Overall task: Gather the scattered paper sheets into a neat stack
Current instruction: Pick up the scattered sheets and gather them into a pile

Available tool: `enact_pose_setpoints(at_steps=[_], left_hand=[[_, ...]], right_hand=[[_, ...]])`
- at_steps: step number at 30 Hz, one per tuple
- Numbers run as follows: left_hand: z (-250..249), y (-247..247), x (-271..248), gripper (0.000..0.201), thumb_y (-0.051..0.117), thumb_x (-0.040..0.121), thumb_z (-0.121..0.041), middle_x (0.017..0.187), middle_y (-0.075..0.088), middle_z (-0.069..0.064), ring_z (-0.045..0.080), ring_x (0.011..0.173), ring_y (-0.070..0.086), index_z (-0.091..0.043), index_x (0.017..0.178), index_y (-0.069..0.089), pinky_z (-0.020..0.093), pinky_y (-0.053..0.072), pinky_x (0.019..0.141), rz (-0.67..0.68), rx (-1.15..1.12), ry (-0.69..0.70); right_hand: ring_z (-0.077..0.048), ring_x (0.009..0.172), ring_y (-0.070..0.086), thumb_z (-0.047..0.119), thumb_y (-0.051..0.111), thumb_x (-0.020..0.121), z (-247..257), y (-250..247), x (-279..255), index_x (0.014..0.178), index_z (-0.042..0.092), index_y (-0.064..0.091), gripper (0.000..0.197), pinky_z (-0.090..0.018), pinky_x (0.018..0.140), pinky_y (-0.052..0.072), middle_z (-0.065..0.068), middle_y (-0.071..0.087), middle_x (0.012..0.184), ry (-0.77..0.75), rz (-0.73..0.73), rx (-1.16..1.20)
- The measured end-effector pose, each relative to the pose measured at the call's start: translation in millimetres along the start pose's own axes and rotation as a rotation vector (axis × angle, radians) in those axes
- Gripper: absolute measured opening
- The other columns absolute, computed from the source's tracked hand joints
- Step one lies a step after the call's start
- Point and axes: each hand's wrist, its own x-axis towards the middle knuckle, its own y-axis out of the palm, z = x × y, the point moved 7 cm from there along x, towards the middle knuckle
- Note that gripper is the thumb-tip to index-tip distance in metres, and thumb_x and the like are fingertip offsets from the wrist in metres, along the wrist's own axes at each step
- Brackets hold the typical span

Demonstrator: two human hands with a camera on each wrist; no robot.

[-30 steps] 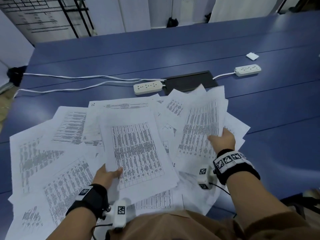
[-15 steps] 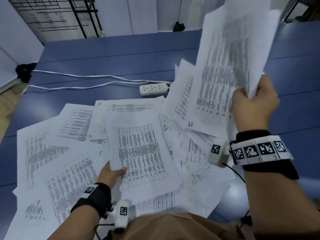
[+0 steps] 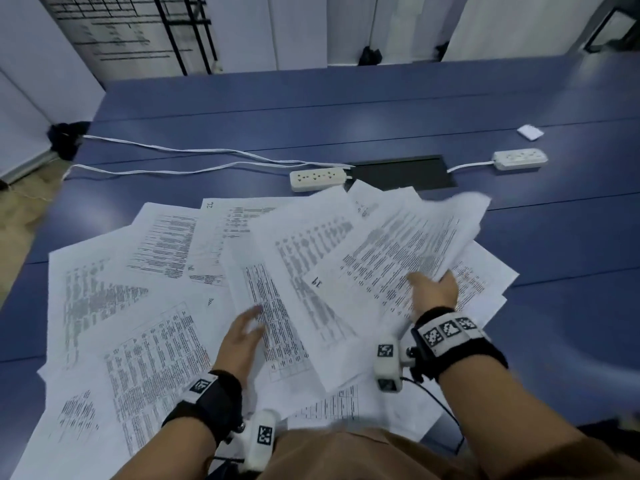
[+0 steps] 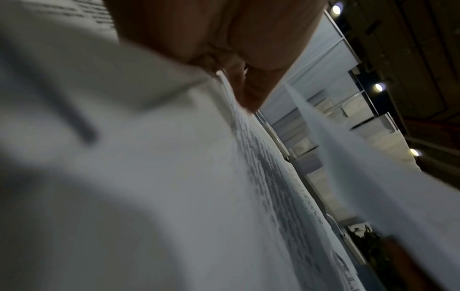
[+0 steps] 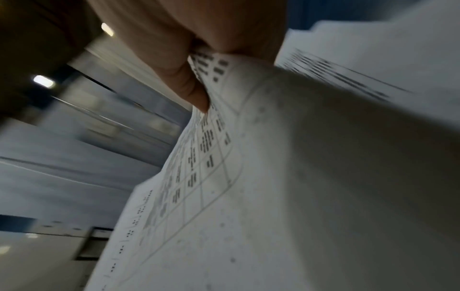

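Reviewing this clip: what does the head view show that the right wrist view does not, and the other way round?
Only the head view shows the blue table, the spread of scattered sheets, two white power strips, and the left hand with fingers extended on the papers.
Only the right wrist view shows the pinch up close: the thumb pressed on the corner of a gridded sheet, with ceiling lights behind.
Both show the right hand gripping a bundle of printed sheets.
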Motion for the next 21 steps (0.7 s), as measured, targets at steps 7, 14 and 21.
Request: enact_pose_setpoints(at_steps=[7, 14, 21], left_hand=[[5.3, 3.1, 7.1, 0.027, 0.058, 0.094, -0.045, 0.101, 0.057, -0.005, 0.016, 0.100, 0.050, -0.019, 0.102, 0.059, 0.030, 0.038, 0.085, -0.005, 0.033, -0.054], [0.8, -10.6, 17.8, 0.020, 0.044, 0.101, -0.012, 0.078, 0.045, 0.004, 0.018, 0.072, 0.042, -0.013, 0.082, 0.042, 0.030, 0.034, 0.069, -0.147, 0.154, 0.006], [7.3, -27.1, 34.6, 0.017, 0.038, 0.103, -0.015, 0.120, 0.055, 0.019, 0.031, 0.104, 0.053, -0.006, 0.117, 0.042, 0.039, 0.044, 0.087, -0.063, 0.391, -0.031]], right_hand=[[-0.027, 0.079, 0.061, 0.004, 0.067, 0.078, -69.7, 27.7, -8.3, 0.106, 0.007, 0.054, 0.030, -0.037, 0.068, 0.055, -0.010, 0.060, 0.092, 0.194, 0.207, -0.146], [-0.039, 0.118, 0.053, 0.003, 0.076, 0.077, -61.4, 4.8, 8.1, 0.140, 0.004, 0.036, 0.075, -0.044, 0.094, 0.047, -0.019, 0.050, 0.136, 0.214, 0.196, -0.268], [-0.027, 0.108, 0.060, -0.004, 0.074, 0.075, -39.3, -4.3, 29.5, 0.122, 0.004, 0.055, 0.051, -0.041, 0.098, 0.045, -0.010, 0.065, 0.115, 0.030, 0.464, -0.613]])
